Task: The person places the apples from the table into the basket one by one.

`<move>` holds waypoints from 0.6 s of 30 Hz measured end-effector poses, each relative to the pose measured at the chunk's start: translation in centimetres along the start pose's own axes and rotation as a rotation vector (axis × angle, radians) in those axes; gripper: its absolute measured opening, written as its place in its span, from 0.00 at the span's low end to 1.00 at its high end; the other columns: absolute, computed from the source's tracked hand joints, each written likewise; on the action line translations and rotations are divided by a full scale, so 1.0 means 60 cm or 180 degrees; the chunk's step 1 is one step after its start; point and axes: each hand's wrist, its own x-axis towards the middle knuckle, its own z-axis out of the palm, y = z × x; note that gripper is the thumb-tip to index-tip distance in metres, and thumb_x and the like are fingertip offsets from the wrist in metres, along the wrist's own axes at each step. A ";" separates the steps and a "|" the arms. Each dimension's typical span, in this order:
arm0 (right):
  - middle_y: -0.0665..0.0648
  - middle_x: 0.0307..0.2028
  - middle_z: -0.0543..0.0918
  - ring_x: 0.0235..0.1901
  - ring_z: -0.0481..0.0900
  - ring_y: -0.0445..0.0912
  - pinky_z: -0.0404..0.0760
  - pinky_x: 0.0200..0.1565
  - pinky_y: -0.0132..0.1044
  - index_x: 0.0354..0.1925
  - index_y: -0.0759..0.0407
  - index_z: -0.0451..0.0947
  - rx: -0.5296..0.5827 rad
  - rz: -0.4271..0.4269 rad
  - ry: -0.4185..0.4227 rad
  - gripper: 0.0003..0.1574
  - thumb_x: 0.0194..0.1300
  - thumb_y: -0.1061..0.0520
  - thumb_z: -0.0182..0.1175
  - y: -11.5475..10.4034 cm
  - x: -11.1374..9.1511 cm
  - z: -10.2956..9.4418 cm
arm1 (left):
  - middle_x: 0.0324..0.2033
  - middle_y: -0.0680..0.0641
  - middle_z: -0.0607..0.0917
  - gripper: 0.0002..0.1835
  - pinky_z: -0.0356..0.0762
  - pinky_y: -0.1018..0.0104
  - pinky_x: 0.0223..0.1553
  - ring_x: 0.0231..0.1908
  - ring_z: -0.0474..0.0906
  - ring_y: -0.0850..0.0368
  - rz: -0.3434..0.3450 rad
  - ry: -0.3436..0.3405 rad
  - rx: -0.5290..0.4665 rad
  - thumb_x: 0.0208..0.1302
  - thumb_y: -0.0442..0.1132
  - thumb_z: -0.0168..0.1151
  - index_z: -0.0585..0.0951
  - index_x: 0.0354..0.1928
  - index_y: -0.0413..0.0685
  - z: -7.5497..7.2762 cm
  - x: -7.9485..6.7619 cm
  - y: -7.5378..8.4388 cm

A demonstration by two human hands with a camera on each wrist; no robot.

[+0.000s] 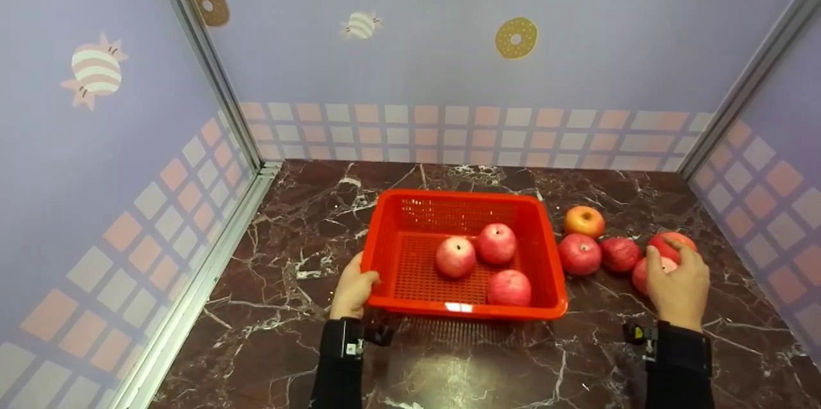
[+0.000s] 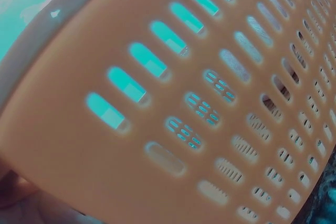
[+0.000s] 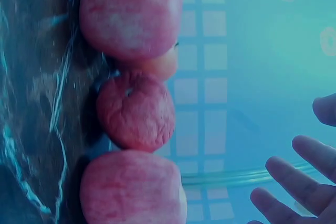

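Note:
A red plastic basket (image 1: 465, 311) stands on the dark table with three apples inside: one pale pink apple (image 1: 455, 257), one at the back (image 1: 497, 243), one by the front wall (image 1: 509, 288). My left hand (image 1: 351, 290) grips its front left corner, thumb over the rim; the left wrist view is filled by the slotted basket wall (image 2: 63, 150). My right hand (image 1: 683, 284) hovers over an apple (image 1: 643, 277) at the right, fingers (image 3: 294, 190) spread and apart from the fruit. Beside it lies a wrinkled apple (image 3: 136, 111), between two smooth ones in the right wrist view.
Right of the basket sit a yellow-orange apple (image 1: 584, 222) and a red apple (image 1: 580, 254), close to the basket's side. Another apple (image 1: 673, 241) lies behind my right hand. Patterned lilac panels (image 1: 423, 63) enclose the marbled table (image 1: 276, 358) at back and sides.

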 end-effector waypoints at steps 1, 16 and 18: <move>0.77 0.58 0.77 0.61 0.68 0.74 0.63 0.66 0.64 0.60 0.67 0.77 -0.0008 0.0011 0.0015 0.25 0.71 0.54 0.58 0.002 0.002 -0.001 | 0.59 0.26 0.77 0.41 0.79 0.52 0.50 0.53 0.78 0.36 0.0004 0.0001 0.0005 0.48 0.21 0.49 0.65 0.72 0.30 0.000 -0.001 0.001; 0.80 0.64 0.72 0.64 0.62 0.76 0.61 0.66 0.65 0.63 0.72 0.74 -0.0302 0.0429 -0.0237 0.30 0.72 0.52 0.53 0.056 0.019 -0.003 | 0.59 0.26 0.77 0.41 0.80 0.49 0.51 0.53 0.80 0.36 -0.0010 -0.0005 -0.0008 0.49 0.20 0.48 0.65 0.72 0.30 0.001 -0.002 0.004; 0.81 0.63 0.71 0.63 0.61 0.77 0.62 0.65 0.67 0.62 0.73 0.73 -0.0341 0.0463 -0.0278 0.31 0.72 0.51 0.53 0.063 0.019 -0.002 | 0.59 0.26 0.77 0.41 0.80 0.48 0.52 0.53 0.79 0.35 -0.0005 -0.0009 -0.0013 0.49 0.20 0.48 0.65 0.72 0.31 0.001 -0.002 0.003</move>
